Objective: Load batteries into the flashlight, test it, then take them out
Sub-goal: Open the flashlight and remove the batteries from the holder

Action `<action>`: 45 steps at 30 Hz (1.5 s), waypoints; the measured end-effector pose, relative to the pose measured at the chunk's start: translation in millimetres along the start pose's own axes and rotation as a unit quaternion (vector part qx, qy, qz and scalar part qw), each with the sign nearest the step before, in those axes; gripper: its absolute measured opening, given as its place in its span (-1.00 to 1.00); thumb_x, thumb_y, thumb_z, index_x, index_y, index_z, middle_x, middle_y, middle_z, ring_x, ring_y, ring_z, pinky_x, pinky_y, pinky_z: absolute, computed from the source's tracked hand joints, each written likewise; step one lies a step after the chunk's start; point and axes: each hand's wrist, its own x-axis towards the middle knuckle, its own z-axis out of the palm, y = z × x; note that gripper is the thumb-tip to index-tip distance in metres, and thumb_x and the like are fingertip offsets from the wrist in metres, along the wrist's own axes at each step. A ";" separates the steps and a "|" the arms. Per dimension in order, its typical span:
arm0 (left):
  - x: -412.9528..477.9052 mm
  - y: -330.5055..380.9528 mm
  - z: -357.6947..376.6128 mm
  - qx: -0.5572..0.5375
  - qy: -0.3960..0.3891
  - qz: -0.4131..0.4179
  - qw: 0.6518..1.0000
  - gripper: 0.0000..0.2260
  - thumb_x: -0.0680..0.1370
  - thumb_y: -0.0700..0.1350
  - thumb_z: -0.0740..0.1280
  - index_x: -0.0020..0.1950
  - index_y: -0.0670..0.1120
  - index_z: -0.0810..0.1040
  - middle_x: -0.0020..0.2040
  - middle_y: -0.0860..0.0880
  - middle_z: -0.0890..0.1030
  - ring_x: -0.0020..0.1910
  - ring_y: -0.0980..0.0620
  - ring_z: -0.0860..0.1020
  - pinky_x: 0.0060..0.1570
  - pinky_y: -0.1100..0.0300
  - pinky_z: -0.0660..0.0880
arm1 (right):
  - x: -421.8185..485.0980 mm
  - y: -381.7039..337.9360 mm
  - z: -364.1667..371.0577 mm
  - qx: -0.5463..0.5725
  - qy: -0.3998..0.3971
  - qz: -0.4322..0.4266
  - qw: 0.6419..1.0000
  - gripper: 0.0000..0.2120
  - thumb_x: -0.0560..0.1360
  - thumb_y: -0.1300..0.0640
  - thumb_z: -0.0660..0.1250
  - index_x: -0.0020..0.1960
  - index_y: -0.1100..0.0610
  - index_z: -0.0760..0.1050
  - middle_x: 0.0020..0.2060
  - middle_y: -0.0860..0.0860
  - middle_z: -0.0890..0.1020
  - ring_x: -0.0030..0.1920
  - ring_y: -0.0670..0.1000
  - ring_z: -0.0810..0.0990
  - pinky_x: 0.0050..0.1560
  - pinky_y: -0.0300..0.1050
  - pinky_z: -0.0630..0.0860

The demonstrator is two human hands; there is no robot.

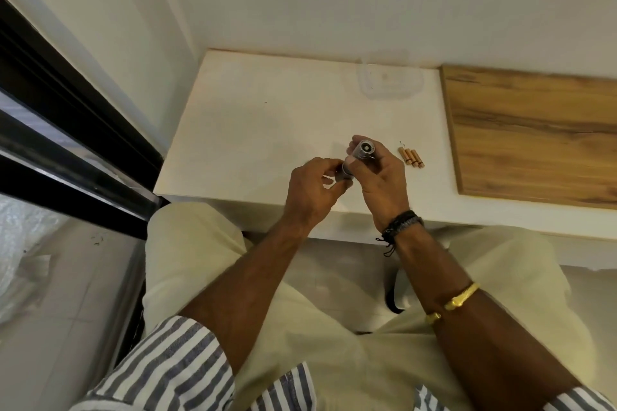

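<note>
While the person is sitting at the white surface (253, 130), both hands are meeting just above its near edge, at the centre of the frame. The right hand (384, 177) is wrapping its fingers (375, 157) closed around the silver flashlight (364, 152), whose open round end is tilting up toward the camera. The left hand (310, 190) is pinching its fingers closed on a dark cylindrical piece (345, 172) at the flashlight's lower end; whether that piece is joined to the body is hard to tell. Four copper-coloured batteries (412, 157) are lying side by side on the surface just right of the right hand. A clear plastic container (389, 80) is sitting at the far edge, and a wooden board (534, 133) is lying at the right of the frame.
</note>
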 end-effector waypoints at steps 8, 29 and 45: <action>41.1 -11.9 -12.0 0.006 0.019 0.002 1.000 -0.69 0.49 -0.09 0.52 0.21 -0.12 0.66 0.07 -0.04 0.72 0.01 0.06 0.67 0.10 0.19 0.61 | 34.6 -9.6 10.5 -0.057 0.033 -0.047 0.997 -0.68 0.44 0.22 0.54 0.17 0.07 0.64 -0.01 -0.09 0.74 0.02 -0.10 0.71 0.16 0.00 0.65; 234.3 -37.3 -31.0 -0.058 0.063 -0.041 0.995 -0.75 0.39 -0.16 0.55 0.06 -0.06 0.73 -0.13 0.05 0.75 -0.14 0.20 0.70 -0.02 0.36 0.58 | 220.2 -44.4 74.1 -0.162 0.036 -0.127 0.978 -0.64 0.39 0.20 0.57 0.18 0.11 0.68 -0.02 -0.03 0.76 -0.03 -0.12 0.72 0.12 -0.22 0.63; 297.6 -70.1 -19.4 -0.007 0.060 -0.031 0.998 -0.75 0.43 -0.15 0.55 0.10 -0.11 0.71 -0.07 0.00 0.74 -0.14 0.17 0.69 -0.03 0.36 0.59 | 276.6 -21.6 92.1 -0.171 0.053 -0.121 0.976 -0.63 0.42 0.24 0.56 0.21 0.15 0.66 0.04 0.01 0.74 0.04 -0.08 0.71 0.18 -0.19 0.61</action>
